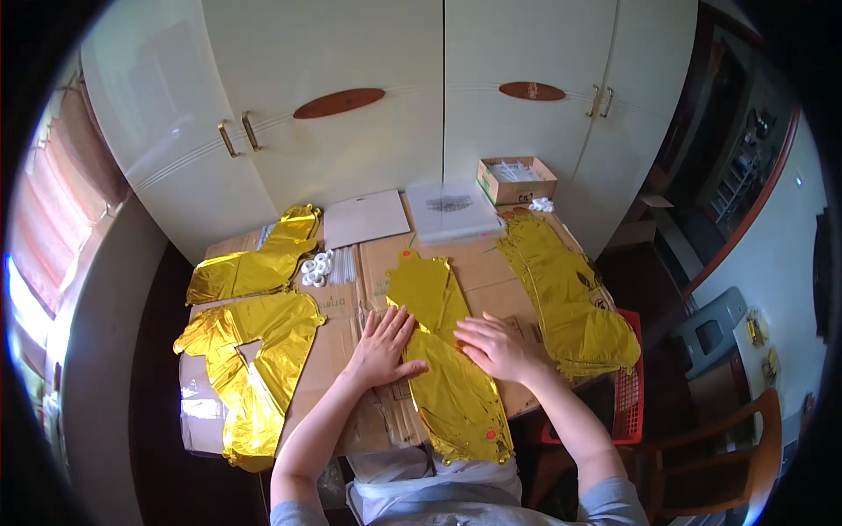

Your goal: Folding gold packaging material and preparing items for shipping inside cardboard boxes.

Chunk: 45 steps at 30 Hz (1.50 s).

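Observation:
A flat gold foil balloon (452, 373), long and narrow, lies in front of me on the cardboard-covered table, its near end at the table's front edge. My left hand (384, 349) rests palm down across its left edge, fingers stretched out and thumb on the foil. On the opposite edge, my right hand (498, 347) lies with its fingers extended over the foil. Neither hand grips anything. To the right is a stack of flat gold foil balloons (570, 307). More gold foil pieces lie at the left, one a bent shape (263, 359) and another farther back (250, 270).
White tape rolls (316, 268) sit beside thin clear strips (345, 265). Behind them are a grey-white board (367, 219), a clear plastic packet (452, 210) and a small carton (517, 190) of white sticks. A red basket (629, 403) and wooden chair (715, 473) stand at right.

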{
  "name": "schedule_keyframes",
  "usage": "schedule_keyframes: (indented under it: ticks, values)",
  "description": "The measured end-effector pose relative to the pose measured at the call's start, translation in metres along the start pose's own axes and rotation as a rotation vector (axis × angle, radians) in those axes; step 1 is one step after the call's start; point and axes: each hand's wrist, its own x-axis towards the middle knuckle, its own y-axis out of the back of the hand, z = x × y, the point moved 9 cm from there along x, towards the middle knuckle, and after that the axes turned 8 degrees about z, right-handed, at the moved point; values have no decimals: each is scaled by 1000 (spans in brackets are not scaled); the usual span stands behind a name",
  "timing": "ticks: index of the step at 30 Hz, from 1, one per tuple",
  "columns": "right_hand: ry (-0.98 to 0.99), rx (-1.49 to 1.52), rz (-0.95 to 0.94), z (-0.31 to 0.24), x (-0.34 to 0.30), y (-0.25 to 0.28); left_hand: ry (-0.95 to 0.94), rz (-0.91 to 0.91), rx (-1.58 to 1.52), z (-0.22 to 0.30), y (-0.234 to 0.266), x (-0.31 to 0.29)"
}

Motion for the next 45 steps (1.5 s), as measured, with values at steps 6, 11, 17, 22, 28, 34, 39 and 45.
schedule_keyframes:
  ticks: [6,11,17,22,28,34,39,45]
  values:
    - [-157,253,125,74,65,-34,69,113,-136,-12,5,4]
    - [-379,327,270,109,68,-38,92,61,108,-74,5,31]
    - [-416,385,349,113,64,-33,262,90,68,-177,20,126]
    - [-409,360,381,113,65,-28,209,54,50,-208,-4,187]
    - [-444,327,387,119,64,-28,204,-141,-30,-227,-33,215]
    - [-453,295,379,117,67,-27,150,-169,-47,-239,-31,214]
    - [-438,287,399,117,66,-26,133,-129,253,-211,-17,215]
    - [-475,377,485,124,63,-20,-117,583,376,-122,67,180]
